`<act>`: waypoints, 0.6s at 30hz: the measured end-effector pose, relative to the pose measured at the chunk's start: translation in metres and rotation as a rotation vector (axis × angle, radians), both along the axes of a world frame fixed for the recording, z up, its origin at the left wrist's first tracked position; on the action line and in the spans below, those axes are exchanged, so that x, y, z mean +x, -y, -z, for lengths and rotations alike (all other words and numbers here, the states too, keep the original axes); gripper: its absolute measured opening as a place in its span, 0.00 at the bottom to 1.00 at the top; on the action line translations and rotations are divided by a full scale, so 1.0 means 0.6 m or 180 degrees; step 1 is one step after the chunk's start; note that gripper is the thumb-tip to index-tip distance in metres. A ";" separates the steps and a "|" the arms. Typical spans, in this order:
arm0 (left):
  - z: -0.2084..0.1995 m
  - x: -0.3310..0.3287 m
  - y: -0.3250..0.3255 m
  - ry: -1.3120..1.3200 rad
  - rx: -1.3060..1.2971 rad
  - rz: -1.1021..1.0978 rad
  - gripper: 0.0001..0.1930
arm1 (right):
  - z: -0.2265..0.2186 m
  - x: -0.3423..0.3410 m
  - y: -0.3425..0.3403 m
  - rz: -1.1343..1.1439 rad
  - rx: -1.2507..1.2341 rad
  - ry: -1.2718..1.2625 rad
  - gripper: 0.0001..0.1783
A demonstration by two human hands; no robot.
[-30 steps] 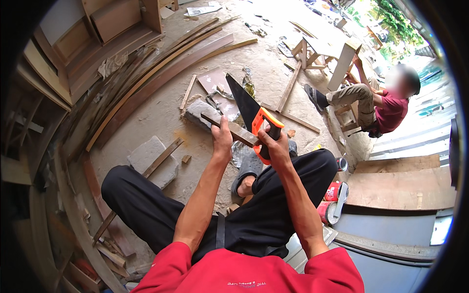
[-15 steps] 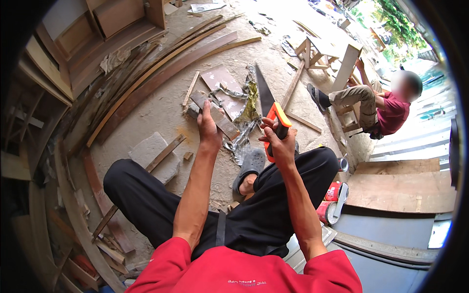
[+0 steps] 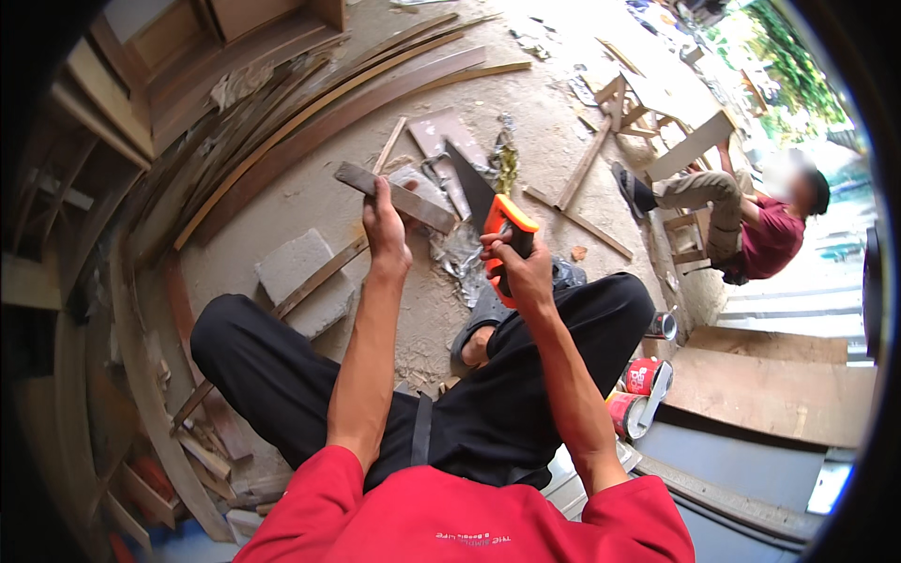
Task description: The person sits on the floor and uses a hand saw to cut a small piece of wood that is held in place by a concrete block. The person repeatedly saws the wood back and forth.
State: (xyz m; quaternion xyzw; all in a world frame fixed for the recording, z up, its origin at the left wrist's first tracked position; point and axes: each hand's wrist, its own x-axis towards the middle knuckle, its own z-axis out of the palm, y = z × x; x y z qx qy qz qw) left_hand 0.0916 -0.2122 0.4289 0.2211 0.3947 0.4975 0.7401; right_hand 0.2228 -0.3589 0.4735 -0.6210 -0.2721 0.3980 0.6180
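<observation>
My left hand [image 3: 387, 230] grips a short, flat wooden piece [image 3: 427, 208], weathered grey-brown, near its middle. The piece slants down to the right above the dusty floor. In my right hand [image 3: 526, 267] is a handsaw [image 3: 467, 180] with a dark blade and an orange and black handle. Its blade points up and to the left, past the right end of the wooden piece. Whether blade and wood touch, I cannot tell. Behind them lie a pinkish board [image 3: 439, 131] and crumpled silvery foil [image 3: 460, 253].
A pale block [image 3: 298, 267] with a narrow wood strip [image 3: 328, 275] across it lies left of my hands. Long planks [image 3: 310, 141] stretch along the left. Red cans [image 3: 646, 377] stand by my right knee. Another person [image 3: 765, 225] sits at the right, holding a board [image 3: 693, 145].
The wooden piece has turned flatter and shifted left with my left hand. The saw has moved left and its blade now leans further left, nearer the wood. The view has shifted slightly.
</observation>
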 end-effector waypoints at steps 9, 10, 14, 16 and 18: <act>0.245 -0.120 -0.039 -0.1681 -0.0801 0.0355 0.22 | -0.017 0.046 -0.064 0.0420 -0.0204 -0.0176 0.12; 0.259 -0.118 -0.027 -0.1823 -0.0778 0.0638 0.21 | -0.007 0.044 -0.074 0.0441 -0.0224 -0.0206 0.13; 0.383 -0.095 0.022 -0.2255 -0.0541 0.1804 0.18 | 0.036 0.042 -0.098 0.0385 -0.0264 -0.0359 0.14; 0.420 -0.075 0.050 -0.2216 -0.0436 0.1915 0.19 | 0.053 0.056 -0.103 0.0377 -0.0243 -0.0457 0.14; 0.478 -0.066 0.082 -0.1945 -0.0315 0.1760 0.20 | 0.058 0.071 -0.109 0.0368 -0.0307 -0.0569 0.13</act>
